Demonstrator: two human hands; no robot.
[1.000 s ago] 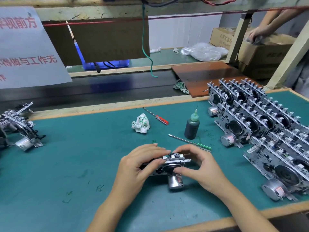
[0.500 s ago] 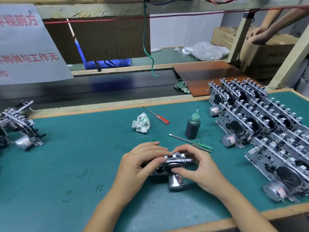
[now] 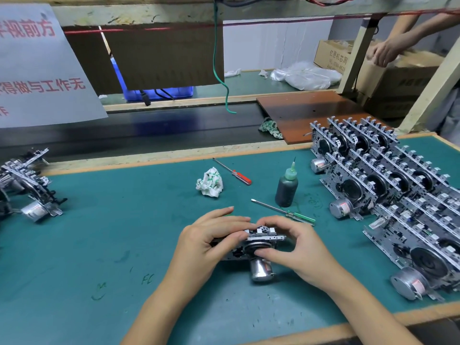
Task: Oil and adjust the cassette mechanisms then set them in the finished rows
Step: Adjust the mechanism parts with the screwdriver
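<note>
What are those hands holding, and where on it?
One cassette mechanism: left hand grips its left end, right hand its right end and front.

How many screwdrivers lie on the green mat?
2: a red-handled screwdriver beyond the crumpled cloth, and a green-handled screwdriver in front of the oil bottle.

Two screwdrivers (image 3: 233, 172) (image 3: 283, 211), one oil bottle (image 3: 286, 186), one crumpled rag (image 3: 209, 182), one held mechanism (image 3: 254, 247)
</note>
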